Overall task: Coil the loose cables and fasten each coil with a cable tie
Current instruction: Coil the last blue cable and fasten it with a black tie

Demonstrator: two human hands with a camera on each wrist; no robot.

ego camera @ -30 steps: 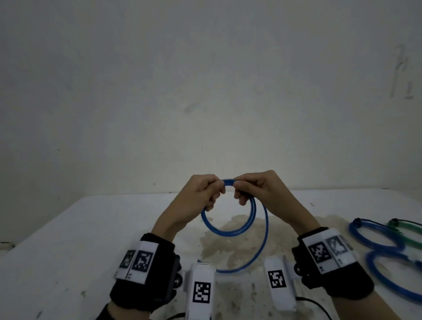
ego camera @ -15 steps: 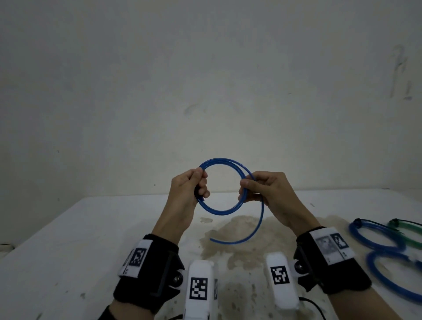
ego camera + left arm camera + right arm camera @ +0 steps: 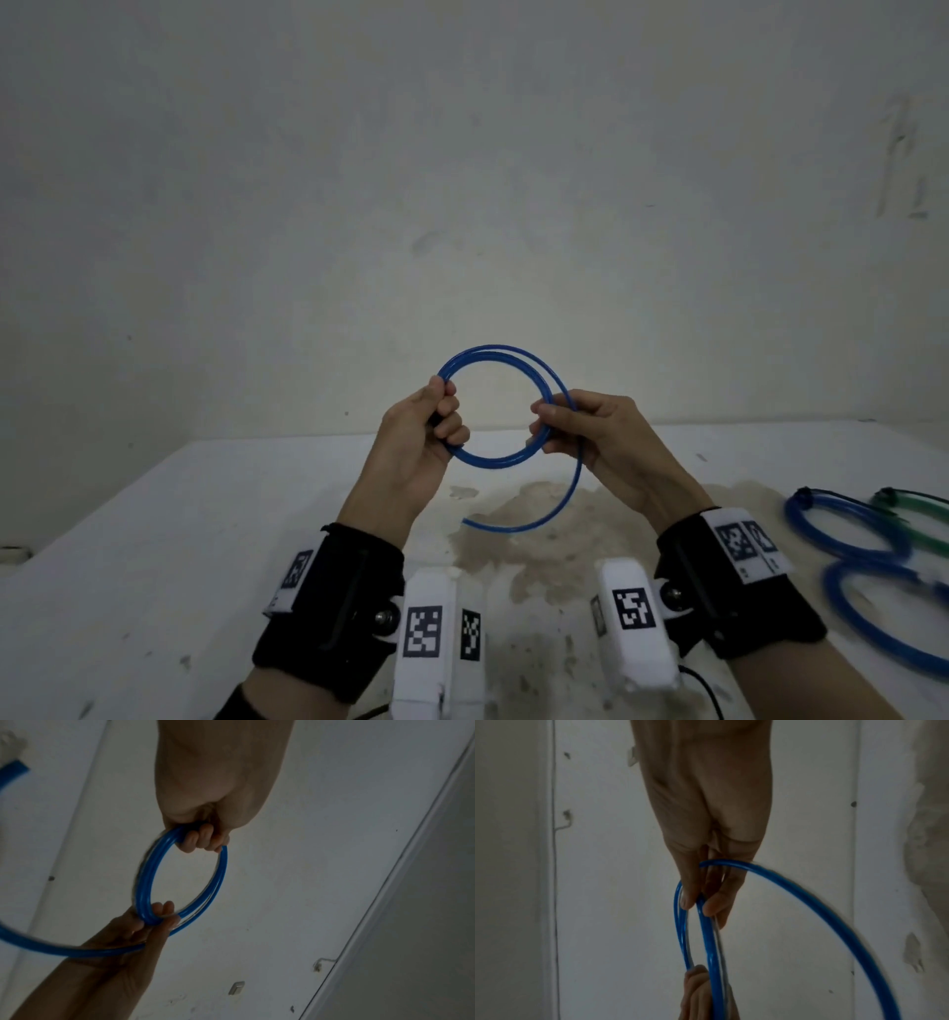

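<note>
A blue cable (image 3: 495,354) is wound into an upright ring held above the table between both hands. My left hand (image 3: 441,416) grips the ring's left side with curled fingers. On the right side my right hand (image 3: 557,424) pinches the strands between thumb and fingers. A loose tail (image 3: 560,501) curves down and leftward from the right hand and ends free above the table. The left wrist view shows the blue cable (image 3: 146,882) with my left hand (image 3: 203,839) curled round its top. In the right wrist view my right hand (image 3: 700,902) pinches the blue cable (image 3: 708,943).
Two tied blue coils (image 3: 847,524) (image 3: 883,616) and a green coil (image 3: 919,509) lie at the table's right edge. The white table (image 3: 154,539) has a brown stain (image 3: 518,534) in the middle. A bare wall stands close behind.
Both hands have moved apart and risen. The cable, first pinched together with loops hanging below, now stands as an upright ring; the tail has shortened and lifted.
</note>
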